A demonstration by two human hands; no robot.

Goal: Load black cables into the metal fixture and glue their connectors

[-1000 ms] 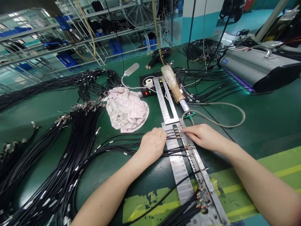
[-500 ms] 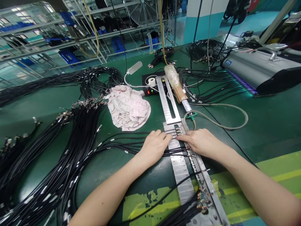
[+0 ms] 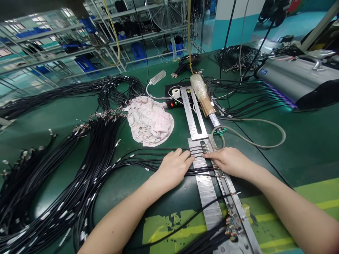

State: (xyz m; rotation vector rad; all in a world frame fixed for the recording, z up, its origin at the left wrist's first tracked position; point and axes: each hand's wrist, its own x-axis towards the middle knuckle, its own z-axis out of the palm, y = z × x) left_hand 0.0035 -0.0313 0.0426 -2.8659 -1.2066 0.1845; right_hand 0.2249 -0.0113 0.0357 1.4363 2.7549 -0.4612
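Observation:
My left hand (image 3: pixel 176 165) is closed on a black cable (image 3: pixel 196 156), fingers bent over it at the left edge of a metal jig (image 3: pixel 209 201). From the right, my right hand (image 3: pixel 229 159) has its index finger stretched to the cable's end, its other fingers folded; the thumb is mostly hidden. Cable tips with small coloured wires (image 3: pixel 204 148) lie side by side in the jig just beyond that fingertip. More black cables (image 3: pixel 143 163) run in from the left under my left hand, their tips resting along the jig.
Bundles of black cables (image 3: pixel 102 141) cover the left of the green table. Ahead lie a crumpled cloth (image 3: pixel 150 121), a slotted metal plate (image 3: pixel 186 109) and a wrapped tool (image 3: pixel 200 92) with a looped hose (image 3: pixel 283 135). A silver machine (image 3: pixel 299 81) glows purple at right; more cables (image 3: pixel 206 236) lie in front.
The whole view has shifted slightly to the right. Both hands stay at the same spot on the jig, with only a slight shift of the left fingers.

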